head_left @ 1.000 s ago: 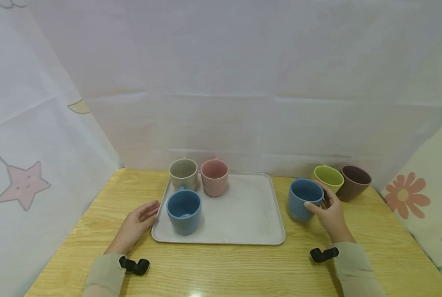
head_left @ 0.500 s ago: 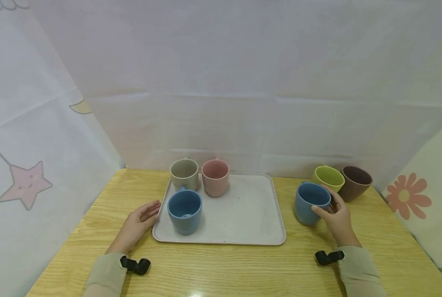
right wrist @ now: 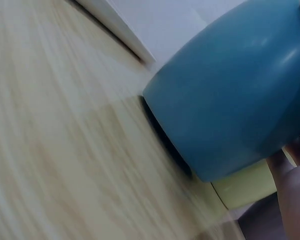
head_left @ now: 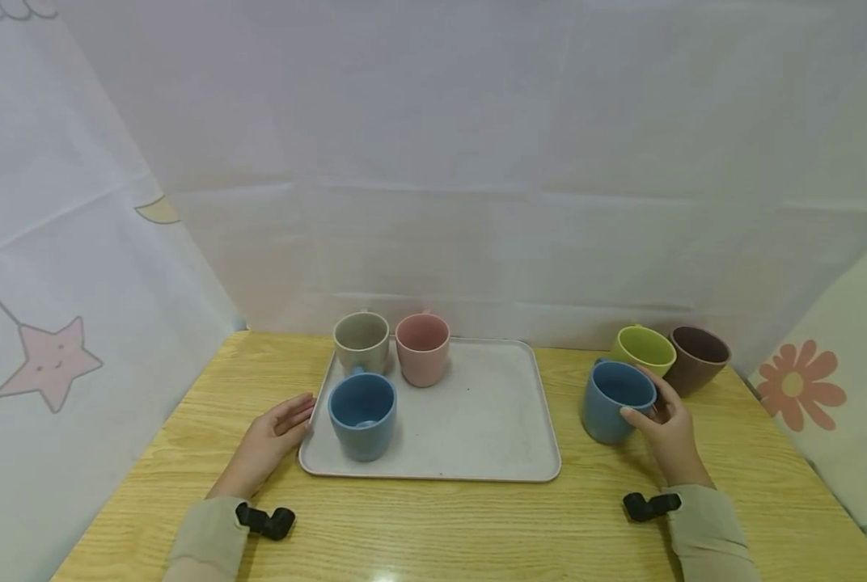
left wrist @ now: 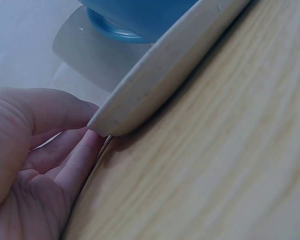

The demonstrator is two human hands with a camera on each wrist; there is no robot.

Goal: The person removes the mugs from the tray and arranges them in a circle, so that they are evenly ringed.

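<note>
My right hand (head_left: 670, 428) holds a blue mug (head_left: 610, 416) upright by its side, thumb near the rim, to the right of the tray. In the right wrist view the mug's base (right wrist: 172, 137) is at or just over the table; a dark shadow lies under it. My left hand (head_left: 266, 440) touches the left edge of the pale tray (head_left: 484, 420); in the left wrist view its fingertips meet the tray's rim (left wrist: 150, 80). On the tray stand a second blue mug (head_left: 363, 432), a grey-beige mug (head_left: 361, 356) and a pink mug (head_left: 422, 364).
A lime-green mug (head_left: 643, 356) and a brown mug (head_left: 698, 368) stand close together behind my right hand, near the back edge. The wooden table (head_left: 463, 525) backs onto a white cloth (head_left: 477, 242). Printed cloths hang at both sides.
My right hand has carried the blue mug a little rightward and toward me, away from the tray. My left hand, the tray and the mugs on it stay put.
</note>
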